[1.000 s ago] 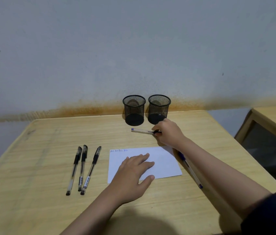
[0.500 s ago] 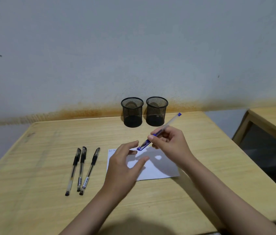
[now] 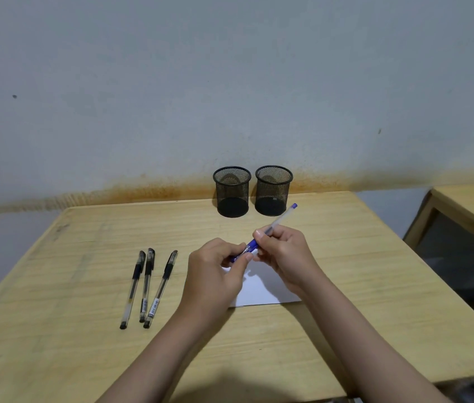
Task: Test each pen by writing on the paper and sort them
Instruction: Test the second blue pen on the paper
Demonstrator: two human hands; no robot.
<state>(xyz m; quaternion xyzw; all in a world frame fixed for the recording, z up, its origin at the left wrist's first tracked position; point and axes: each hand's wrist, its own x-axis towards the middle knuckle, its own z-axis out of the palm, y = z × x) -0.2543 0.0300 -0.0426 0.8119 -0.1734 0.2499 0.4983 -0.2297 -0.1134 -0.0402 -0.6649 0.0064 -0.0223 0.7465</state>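
Both hands meet above the white paper (image 3: 262, 289) near the middle of the counter (image 3: 375, 271). Left hand (image 3: 215, 274) pinches the blue cap end of the blue pen (image 3: 279, 221) between thumb and fingertips, while the right hand (image 3: 285, 251) closes around the barrel, the pen's far end slanting up toward the back right. By my reading the step in hand is uncapping this pen for its test; the next move calls for a straight pull on the cap, then bringing the tip down to the sheet. Three black pens (image 3: 147, 286) lie side by side toward the left edge, capped and apparently waiting. Two black mesh cups (image 3: 251, 190) stand together at the back edge, seemingly empty. Much of the paper is hidden under the hands, so any writing on it cannot be made out, nor whether the cap has come free.
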